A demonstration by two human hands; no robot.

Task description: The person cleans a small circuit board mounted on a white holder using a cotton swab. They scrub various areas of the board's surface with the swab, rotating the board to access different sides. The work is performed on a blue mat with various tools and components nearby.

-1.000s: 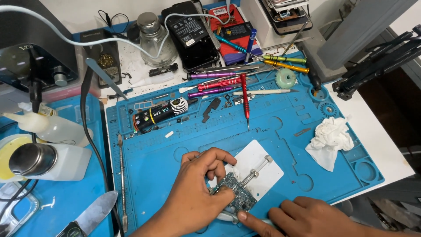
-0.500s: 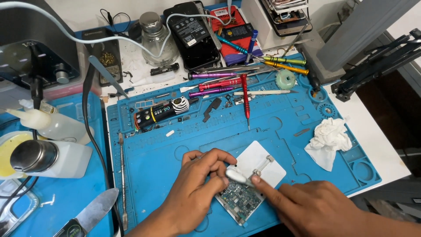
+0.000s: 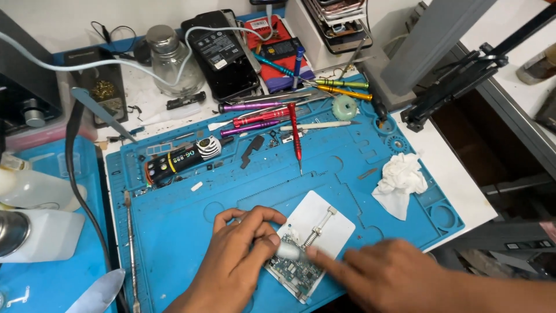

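A small green circuit board (image 3: 292,272) lies clamped on a white holder plate (image 3: 324,223) with a spring bar, on the blue work mat (image 3: 191,203). My left hand (image 3: 234,264) rests on the mat and steadies the board's left edge with thumb and fingers. My right hand (image 3: 385,275) comes in from the lower right and presses a small pale brush-like tool (image 3: 288,250) onto the board with its forefinger and thumb. Part of the board is hidden under both hands.
Red (image 3: 295,136), purple (image 3: 249,106) and yellow (image 3: 339,92) screwdrivers lie along the mat's far edge, with a black cylinder tool (image 3: 174,161) at the left. A crumpled white tissue (image 3: 399,179) sits at the right. Bottles (image 3: 35,232), a glass jar (image 3: 168,58) and phones (image 3: 223,52) ring the mat.
My right hand has swept the pale tool from the board's near edge up across it. The camera view has shifted, so everything sits further left.
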